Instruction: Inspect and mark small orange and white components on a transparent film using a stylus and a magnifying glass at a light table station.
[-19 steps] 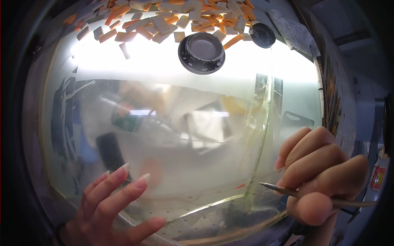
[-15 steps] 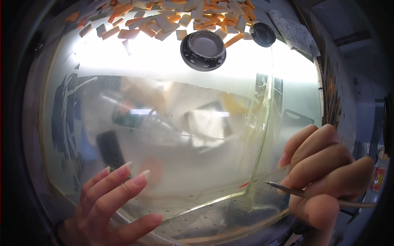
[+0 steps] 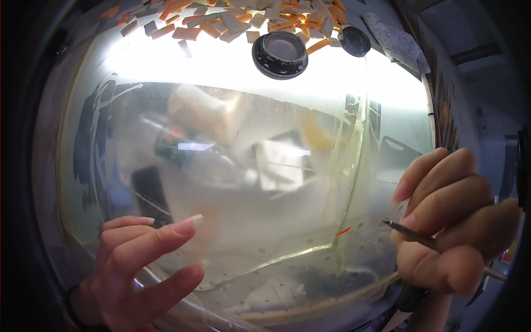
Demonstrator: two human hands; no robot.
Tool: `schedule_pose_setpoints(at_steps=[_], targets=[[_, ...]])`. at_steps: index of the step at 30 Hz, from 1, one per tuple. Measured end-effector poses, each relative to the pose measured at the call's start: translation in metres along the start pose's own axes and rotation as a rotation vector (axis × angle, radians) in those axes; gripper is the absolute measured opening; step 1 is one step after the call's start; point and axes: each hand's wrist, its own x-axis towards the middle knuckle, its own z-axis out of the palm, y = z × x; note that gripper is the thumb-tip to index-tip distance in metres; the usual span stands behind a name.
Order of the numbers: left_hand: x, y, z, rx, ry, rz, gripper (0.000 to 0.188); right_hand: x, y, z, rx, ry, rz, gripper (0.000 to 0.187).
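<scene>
My right hand (image 3: 451,221) grips a slim pen-like tool (image 3: 412,234) with a dark pointed tip. The tip points left, over a large glossy translucent sheet (image 3: 238,232). At lower left, my left hand (image 3: 141,263) is empty, its thumb and fingers apart and slightly bent above the sheet. Below and between the hands, the sheet's near part carries faint lines and small dark dots. A short red mark (image 3: 343,231) lies left of the tool tip. Whether either hand touches the sheet, I cannot tell.
Many orange and white rectangular pieces (image 3: 232,25) lie heaped along the far edge. Near them are a round dark dish (image 3: 283,47) and a smaller black round lid-like thing (image 3: 354,41). A pale crumpled sheet (image 3: 392,39) is at far right. The far strip glows brightly.
My right hand has moved slightly up and to the right with the tool. My left hand's fingers have bent and spread more. The far objects appear higher in the view.
</scene>
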Motion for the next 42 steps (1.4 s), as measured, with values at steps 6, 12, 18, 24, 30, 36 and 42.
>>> schedule_pose_setpoints(at_steps=[6, 12, 18, 24, 30, 36, 42], targets=[[-0.005, 0.005, 0.002, -0.006, 0.045, -0.075, 0.069, 0.001, 0.0, -0.006, -0.041, -0.045, -0.025, 0.042], [-0.009, 0.008, 0.001, 0.015, 0.039, -0.093, 0.073, 0.005, -0.004, -0.014, -0.096, -0.107, -0.062, 0.044], [-0.008, 0.008, 0.0, 0.025, 0.037, -0.09, 0.073, 0.007, -0.006, -0.018, -0.077, -0.134, -0.071, 0.043], [-0.008, 0.01, 0.001, 0.038, 0.046, -0.086, 0.073, 0.009, -0.009, -0.021, -0.067, -0.167, -0.079, 0.043], [-0.008, 0.011, 0.002, 0.047, 0.057, -0.085, 0.072, 0.006, -0.007, -0.018, -0.048, -0.147, -0.113, 0.043], [-0.007, 0.011, 0.003, 0.048, 0.075, -0.096, 0.072, 0.006, -0.007, -0.017, -0.034, -0.129, -0.129, 0.042], [-0.008, 0.012, 0.002, 0.044, 0.078, -0.106, 0.072, 0.005, -0.01, -0.016, -0.027, -0.114, -0.134, 0.042]])
